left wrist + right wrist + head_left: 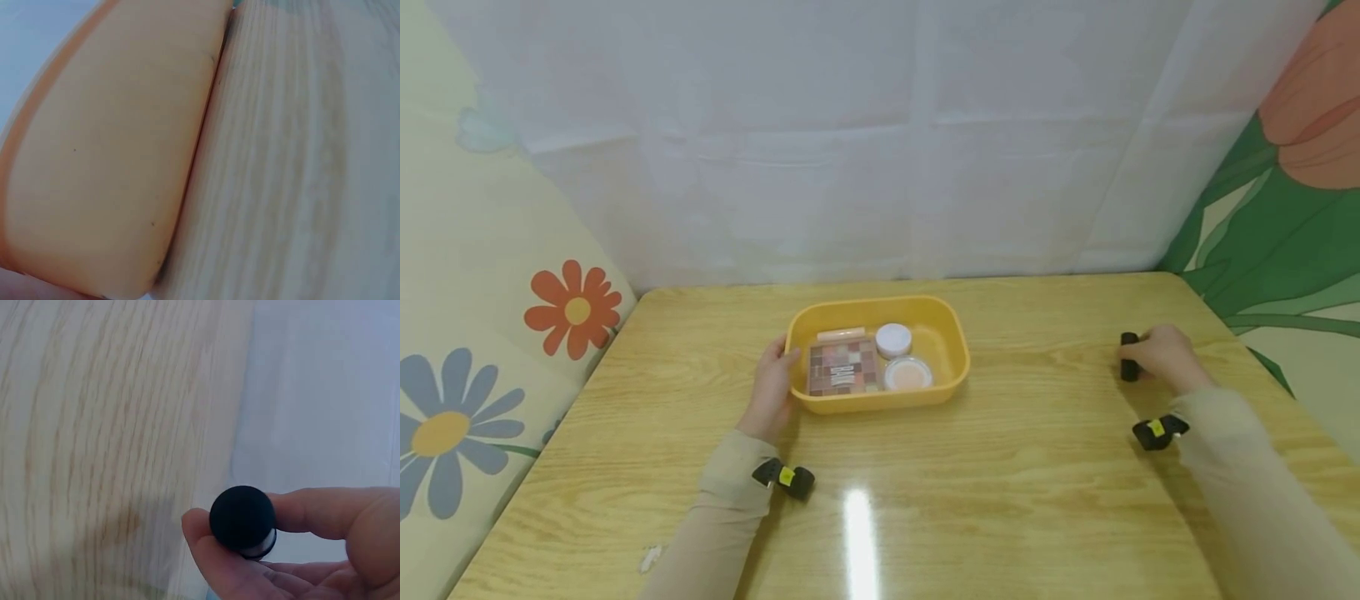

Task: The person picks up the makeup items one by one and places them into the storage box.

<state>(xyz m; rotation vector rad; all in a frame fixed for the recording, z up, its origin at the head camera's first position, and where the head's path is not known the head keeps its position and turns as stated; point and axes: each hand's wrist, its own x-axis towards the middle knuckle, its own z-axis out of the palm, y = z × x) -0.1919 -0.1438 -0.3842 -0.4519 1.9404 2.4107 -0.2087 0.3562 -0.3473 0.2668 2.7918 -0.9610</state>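
Observation:
At the middle of the table stands a yellow plastic basket, and its outer wall fills much of the left wrist view. My left hand grips the basket's left end, thumb over the rim. Inside lie a brown eyeshadow palette, a slim peach tube, a round white-lidded jar and a round compact. Far to the right, my right hand pinches a small black cylinder between thumb and fingers. In the head view that cylinder is upright, with a band round its middle.
The wooden table ends at a white cloth backdrop behind. Flower-printed cloth borders the left side, and more of it hangs at the right. A small pale patch marks the table at the front left.

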